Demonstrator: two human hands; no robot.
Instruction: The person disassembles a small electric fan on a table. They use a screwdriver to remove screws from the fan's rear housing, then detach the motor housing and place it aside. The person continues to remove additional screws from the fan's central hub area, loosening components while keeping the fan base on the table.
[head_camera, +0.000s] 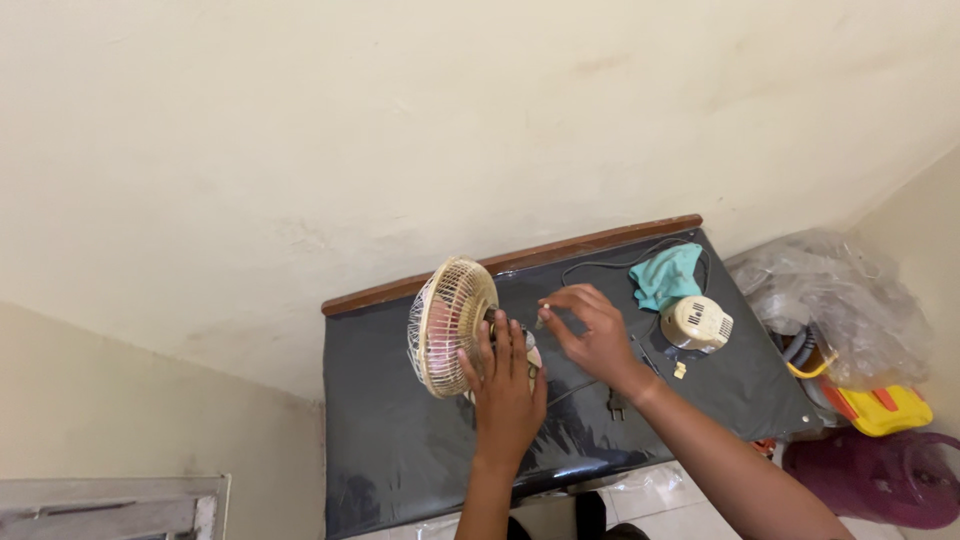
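Looking down: a person's two bare hands work at a small fan on a dark table pushed against a cream wall.
Table (400, 440): black glossy top with a brown wooden back edge; its near left corner runs out of the picture.
Fan (452, 325): small and cream, with a round wire guard and pale pink blades behind it. It stands near the table's back edge, guard facing left, rear body towards the hands.
Rear cover (697, 323): a cream vented shell lies apart on the table, right of the hands, beside a teal cloth (667, 274). Judging by this, the fan's back is already opened, while the guard and blades remain in place.
Left hand (505, 385): laid flat against the fan's rear, fingers spread, steadying it rather than gripping.
Right hand (597, 335): raised just behind the fan, thumb and fingertips pinched on something small and dark.
Cord (612, 262): black, looping along the back of the table, with a plug (617, 404) near the right wrist.
Hard to make out: what the pinched thing is, and the fan's motor, hidden by the left hand. A tiny pale piece (680, 370) below the cover is too small to identify.
Cut off: clear bags and red, yellow and purple plastic items at the right edge.
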